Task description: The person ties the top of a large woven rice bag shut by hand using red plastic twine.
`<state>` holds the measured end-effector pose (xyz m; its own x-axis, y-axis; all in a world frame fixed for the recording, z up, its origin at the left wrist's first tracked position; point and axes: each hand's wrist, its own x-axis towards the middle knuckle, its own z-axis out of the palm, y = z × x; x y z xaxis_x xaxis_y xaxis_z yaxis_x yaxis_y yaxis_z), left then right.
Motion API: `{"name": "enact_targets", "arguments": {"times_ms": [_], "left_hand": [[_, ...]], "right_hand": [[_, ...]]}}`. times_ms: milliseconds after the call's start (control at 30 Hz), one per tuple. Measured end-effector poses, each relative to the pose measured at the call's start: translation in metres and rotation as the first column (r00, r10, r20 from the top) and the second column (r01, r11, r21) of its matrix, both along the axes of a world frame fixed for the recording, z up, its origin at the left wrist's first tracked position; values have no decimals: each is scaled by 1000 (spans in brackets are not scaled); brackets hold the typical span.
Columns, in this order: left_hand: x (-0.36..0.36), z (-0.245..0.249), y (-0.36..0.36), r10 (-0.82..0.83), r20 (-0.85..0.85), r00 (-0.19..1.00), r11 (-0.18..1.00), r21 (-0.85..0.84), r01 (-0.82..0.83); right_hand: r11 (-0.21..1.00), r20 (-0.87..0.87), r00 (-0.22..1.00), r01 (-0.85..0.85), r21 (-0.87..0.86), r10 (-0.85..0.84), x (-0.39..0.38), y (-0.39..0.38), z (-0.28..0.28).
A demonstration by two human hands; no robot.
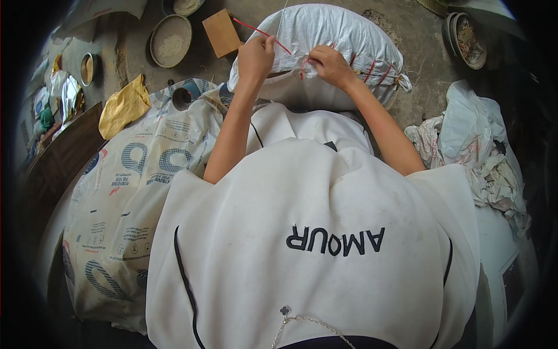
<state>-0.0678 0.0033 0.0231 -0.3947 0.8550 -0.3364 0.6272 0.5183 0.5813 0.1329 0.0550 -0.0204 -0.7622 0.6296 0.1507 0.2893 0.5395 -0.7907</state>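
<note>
A large stuffed white woven sack (pixel 328 26) lies in front of me, its edge stitched with red string on the right side. My left hand (pixel 256 57) is raised over the sack's left part, fingers closed on a red string (pixel 247 25) that sticks out to the upper left and runs down to the right. At the sack's edge, my right hand (pixel 331 65) has its fingers pinched on the white material, beside a short red piece of string. Red stitches (pixel 370 71) cross the edge to the right of that hand.
A wooden block (pixel 221 33) and a round pan (pixel 171 41) lie beyond the sack at left. Printed sacking (pixel 133 198) and a yellow cloth (pixel 125 107) are on the left. Crumpled plastic (pixel 476 128) and stacked bowls (pixel 468 43) stand at right.
</note>
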Motion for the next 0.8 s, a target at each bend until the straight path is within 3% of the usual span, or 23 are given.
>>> {"name": "enact_targets", "arguments": {"times_ms": [33, 100, 167, 300, 367, 400, 467, 500, 567, 600, 667, 700, 767, 800], "left_hand": [[-3, 2, 0, 155, -72, 985, 986, 76, -149], [-11, -12, 4, 103, -153, 983, 995, 3, -103], [-11, -22, 11, 250, 159, 955, 959, -180, -220], [-13, -50, 21, 278, 364, 889, 961, -108, -256], [-15, -48, 23, 293, 625, 724, 937, -36, -349], [-17, -40, 24, 290, 623, 727, 937, -31, -348], [-20, -24, 24, 325, 845, 426, 851, -64, -522], [-24, -23, 24, 323, 845, 427, 851, -62, -522], [-36, -21, 26, 317, 909, 271, 830, -128, -543], [-38, -18, 26, 315, 909, 273, 830, -124, -545], [-40, -13, 26, 226, 974, -34, 840, -213, -499], [-40, -7, 26, 225, 974, -35, 842, -213, -497], [-41, 13, 25, 175, 932, -319, 786, -327, -525], [-45, 19, 22, 177, 932, -317, 786, -328, -524]], "right_hand": [[1000, 14, 1000, 8, -18, -8, 0, 0, 1], [999, 25, 1000, 16, -29, -15, 0, 1, 5], [999, 52, 999, -6, -45, 8, 0, 1, 9], [999, 34, 999, -7, -33, 8, 3, 1, 6], [999, 41, 999, -6, -33, 7, 2, 0, 7], [1000, 37, 999, -5, -29, 6, 2, 0, 5], [1000, 42, 999, -4, -15, 5, 1, 0, 3], [1000, 40, 999, -4, -13, 5, 2, -1, 4], [1000, 52, 999, 9, -26, -8, 1, -1, 5], [1000, 48, 999, 7, -23, -6, 0, -2, 5], [999, 61, 998, 22, -31, -20, 0, -2, 5], [999, 63, 998, 25, -30, -23, 0, -2, 5], [1000, 62, 998, -2, -26, 3, 0, -2, 5], [1000, 61, 998, -1, -28, 2, 1, -4, 3]]}}
